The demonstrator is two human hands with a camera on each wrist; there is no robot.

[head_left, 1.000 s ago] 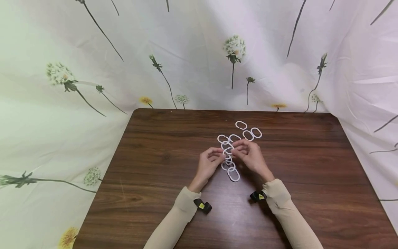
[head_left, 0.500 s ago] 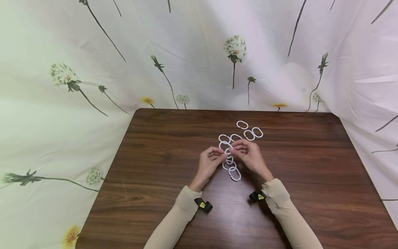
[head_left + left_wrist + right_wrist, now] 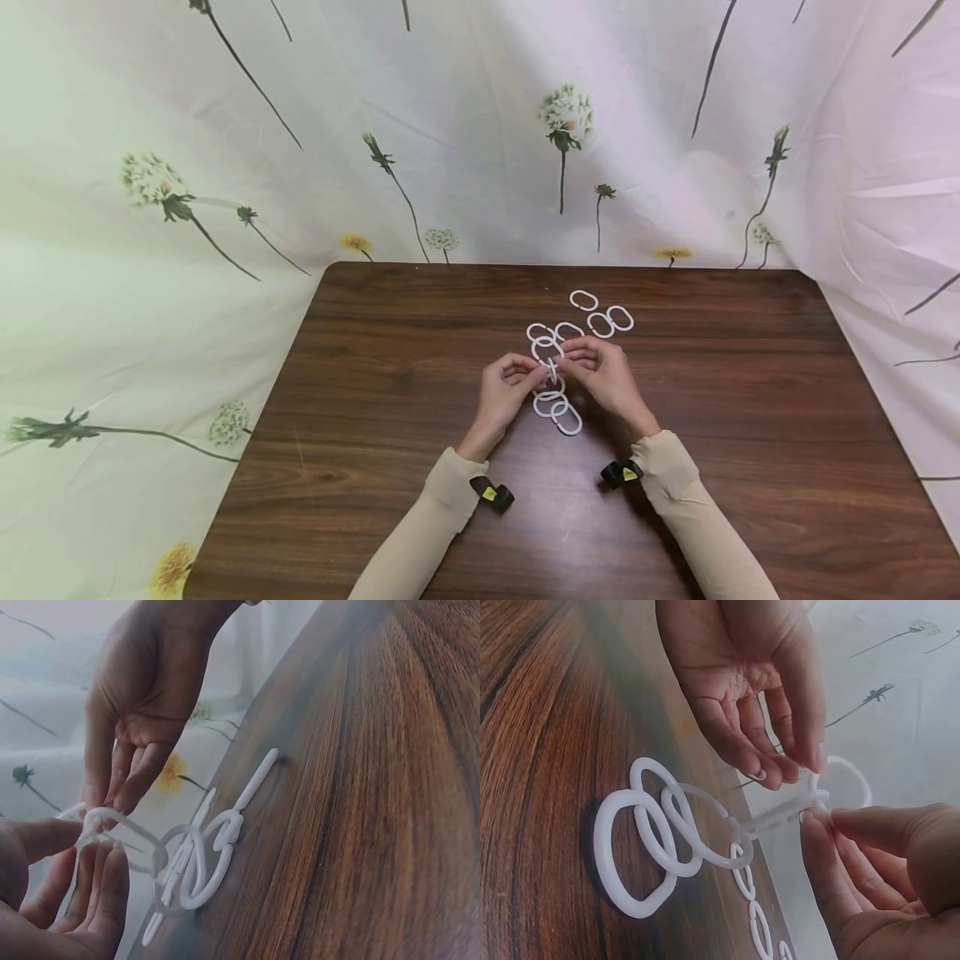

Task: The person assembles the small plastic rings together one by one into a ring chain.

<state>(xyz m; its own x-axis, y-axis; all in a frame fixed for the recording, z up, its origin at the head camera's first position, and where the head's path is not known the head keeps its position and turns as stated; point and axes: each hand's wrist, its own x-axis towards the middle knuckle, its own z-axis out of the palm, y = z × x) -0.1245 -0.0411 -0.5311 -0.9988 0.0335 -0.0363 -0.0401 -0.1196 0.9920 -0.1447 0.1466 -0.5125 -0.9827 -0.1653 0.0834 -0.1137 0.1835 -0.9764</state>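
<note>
White oval plastic chain links run in a joined string below and between the two hands. My left hand (image 3: pixel 498 398) pinches one link (image 3: pixel 124 820) between thumb and fingertips. Facing it, my right hand (image 3: pixel 606 379) pinches a link (image 3: pixel 864 781) at the same joint, so the fingertips nearly meet. From there the string hangs down to the table, ending in a lowest link (image 3: pixel 606 838) that lies nearest the person. Farther links (image 3: pixel 543 325) lie just beyond the fingers. Whether the two held links are hooked together cannot be made out.
A loose link (image 3: pixel 583 291) and two links side by side (image 3: pixel 610 323) lie toward the back of the dark wood table (image 3: pixel 375 417). Behind the table's far edge hangs a white cloth (image 3: pixel 480 167) printed with flowers.
The link between the fingertips has turned and appears more edge-on. Links below it have shifted slightly and spread. Both hands stay in nearly the same place.
</note>
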